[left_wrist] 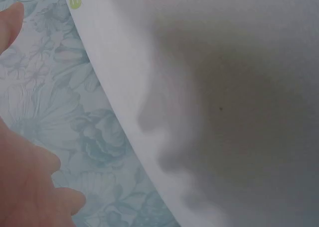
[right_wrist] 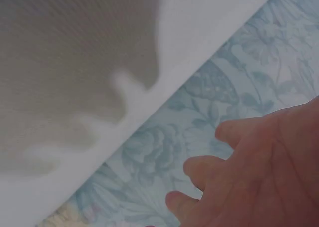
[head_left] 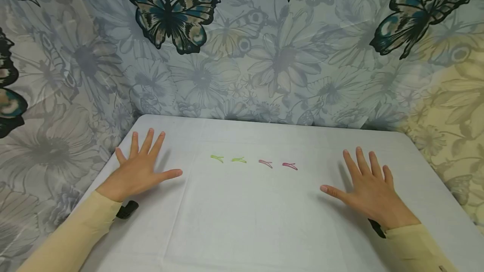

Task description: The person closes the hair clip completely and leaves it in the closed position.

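Four small snap hair clips, all spread apart in a Y shape, lie in a row on the white table: a green clip (head_left: 217,158), a second green clip (head_left: 239,160), a pink clip (head_left: 266,163) and a darker pink clip (head_left: 290,166). To the left of the row, my left hand (head_left: 138,173) is held over the table with fingers spread, holding nothing. My right hand (head_left: 368,192), likewise spread and bare, is over the right side. Part of a green clip shows at the top of the left wrist view.
The white cloth-covered table (head_left: 249,221) has rounded far corners. Behind it and along its sides hangs a floral curtain (head_left: 280,62) with large butterflies. A dark wrist device (head_left: 127,209) sits under the left sleeve, another (head_left: 377,228) by the right wrist.
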`<state>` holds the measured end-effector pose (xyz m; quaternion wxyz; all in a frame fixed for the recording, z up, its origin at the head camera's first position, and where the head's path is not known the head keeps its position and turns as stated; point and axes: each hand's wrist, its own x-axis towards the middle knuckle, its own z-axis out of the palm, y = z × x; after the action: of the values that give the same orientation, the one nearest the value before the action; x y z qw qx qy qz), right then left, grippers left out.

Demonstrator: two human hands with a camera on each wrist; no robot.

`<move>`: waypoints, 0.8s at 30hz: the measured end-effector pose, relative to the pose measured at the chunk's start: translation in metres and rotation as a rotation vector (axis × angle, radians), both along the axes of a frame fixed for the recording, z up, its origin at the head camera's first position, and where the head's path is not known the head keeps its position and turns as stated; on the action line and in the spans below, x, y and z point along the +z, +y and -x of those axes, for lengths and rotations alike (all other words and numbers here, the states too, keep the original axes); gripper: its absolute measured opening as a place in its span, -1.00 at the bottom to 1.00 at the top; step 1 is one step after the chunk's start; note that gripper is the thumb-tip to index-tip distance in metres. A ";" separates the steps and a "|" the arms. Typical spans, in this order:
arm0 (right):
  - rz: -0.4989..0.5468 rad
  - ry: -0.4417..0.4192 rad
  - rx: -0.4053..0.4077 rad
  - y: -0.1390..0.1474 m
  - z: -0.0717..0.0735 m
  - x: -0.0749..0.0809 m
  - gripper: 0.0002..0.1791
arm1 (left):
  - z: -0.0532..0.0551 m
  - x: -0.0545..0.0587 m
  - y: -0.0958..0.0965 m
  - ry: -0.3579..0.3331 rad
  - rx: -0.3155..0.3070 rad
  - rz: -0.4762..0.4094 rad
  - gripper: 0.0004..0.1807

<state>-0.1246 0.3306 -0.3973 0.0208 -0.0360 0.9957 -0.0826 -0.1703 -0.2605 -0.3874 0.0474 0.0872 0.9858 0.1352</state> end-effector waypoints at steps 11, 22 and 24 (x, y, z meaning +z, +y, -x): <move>0.025 -0.002 0.029 -0.017 0.008 0.009 0.42 | 0.005 -0.001 0.019 0.001 -0.022 -0.005 0.43; 0.026 0.029 0.089 -0.054 0.024 0.012 0.42 | 0.011 0.001 0.053 0.014 -0.086 -0.035 0.40; 0.030 0.029 0.100 -0.063 0.026 0.013 0.42 | 0.012 0.000 0.059 0.015 -0.096 -0.039 0.40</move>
<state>-0.1509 0.2673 -0.3846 0.0099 -0.0874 0.9915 -0.0960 -0.1819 -0.2017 -0.3875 0.0446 0.1366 0.9780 0.1513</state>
